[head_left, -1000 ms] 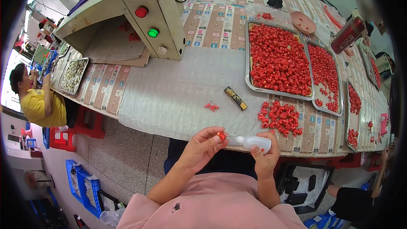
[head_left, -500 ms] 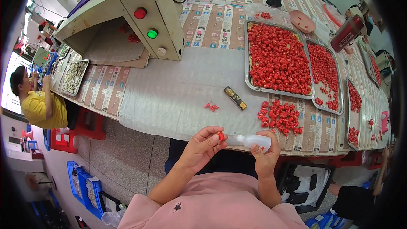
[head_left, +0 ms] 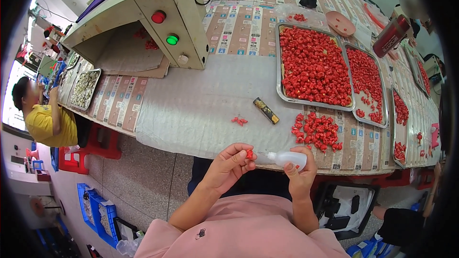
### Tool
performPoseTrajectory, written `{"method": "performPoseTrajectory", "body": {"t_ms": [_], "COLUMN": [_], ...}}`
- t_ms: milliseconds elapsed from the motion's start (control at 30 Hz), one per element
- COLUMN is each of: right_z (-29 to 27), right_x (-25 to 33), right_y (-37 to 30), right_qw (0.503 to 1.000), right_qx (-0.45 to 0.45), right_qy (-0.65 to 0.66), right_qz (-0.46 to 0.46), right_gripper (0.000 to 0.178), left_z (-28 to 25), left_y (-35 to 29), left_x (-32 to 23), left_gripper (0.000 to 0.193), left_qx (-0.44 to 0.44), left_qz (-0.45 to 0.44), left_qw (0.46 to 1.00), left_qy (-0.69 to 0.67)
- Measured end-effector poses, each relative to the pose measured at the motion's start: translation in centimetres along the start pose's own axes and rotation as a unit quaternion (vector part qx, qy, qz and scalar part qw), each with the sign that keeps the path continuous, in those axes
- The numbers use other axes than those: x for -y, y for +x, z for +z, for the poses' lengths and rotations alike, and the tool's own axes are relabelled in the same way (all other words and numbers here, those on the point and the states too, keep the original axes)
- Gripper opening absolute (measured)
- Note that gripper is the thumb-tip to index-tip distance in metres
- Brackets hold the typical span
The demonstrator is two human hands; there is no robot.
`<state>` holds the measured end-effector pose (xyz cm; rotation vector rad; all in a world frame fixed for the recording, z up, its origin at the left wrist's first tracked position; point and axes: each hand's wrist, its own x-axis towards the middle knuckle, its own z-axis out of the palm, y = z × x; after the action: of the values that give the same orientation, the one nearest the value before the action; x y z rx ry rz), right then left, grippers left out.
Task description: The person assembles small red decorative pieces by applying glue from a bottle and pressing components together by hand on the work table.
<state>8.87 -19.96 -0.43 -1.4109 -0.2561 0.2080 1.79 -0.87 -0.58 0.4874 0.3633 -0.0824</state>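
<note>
Sm. red pc (head_left: pixel 249 154) (btl (head_left: pixel 287 157) whitish)

Rows of repeated printed labels (head_left: pixel 256 26) across the table covering (head_left: pixel 243 48), single letters in blue squares (head_left: pixel 223 49), pale lettering (head_left: pixel 390 43) along the red flask (head_left: pixel 394 32)

The pile (head_left: pixel 317 132) lies between bottle (head_left: pixel 290 160) and tray (head_left: pixel 279 71).

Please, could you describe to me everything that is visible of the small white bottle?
The bottle looks like soft, translucent whitish plastic, with rounded shoulders, a narrow neck and a thin, clear-looking nozzle. A small red mark shows near the thumb. It lies nearly horizontal in the right hand, near the table's front edge, nozzle toward the red piece in the left hand; whether they touch is unclear.
</note>
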Motion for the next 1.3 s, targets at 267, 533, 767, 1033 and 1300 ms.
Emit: {"method": "performPoseTrajectory", "body": {"t_ms": [267, 533, 767, 1033, 1300], "right_z": [-0.07, -0.03, -0.05, 0.10, 0.55], "right_x": [0.28, 0.04, -0.04, 0.16, 0.35], "right_y": [0.00, -0.03, -0.13, -0.48, -0.82], "right_qw": [1.000, 1.000, 1.000, 1.000, 1.000], "right_qx": [0.008, 0.002, -0.001, -0.019, -0.009], "right_qy": [-0.011, 0.010, 0.007, 0.020, 0.002], "right_qz": [-0.010, 0.013, 0.008, 0.015, 0.012], "right_gripper": [0.042, 0.041, 0.043, 0.044, 0.043], "left_z": [-0.05, 0.06, -0.05, 0.13, 0.58], "left_y": [0.02, -0.15, -0.19, -0.48, -0.47], "left_x": [-0.13, -0.20, -0.22, -0.11, 0.16], "left_gripper": [0.019, 0.020, 0.021, 0.021, 0.023], "left_qx": [0.007, 0.007, 0.016, -0.013, -0.029], "left_qz": [-0.006, -0.012, -0.011, 0.059, 0.115], "left_qw": [1.000, 1.000, 1.000, 0.997, 0.988], "left_qy": [0.000, 0.008, 0.005, 0.050, 0.096]}}
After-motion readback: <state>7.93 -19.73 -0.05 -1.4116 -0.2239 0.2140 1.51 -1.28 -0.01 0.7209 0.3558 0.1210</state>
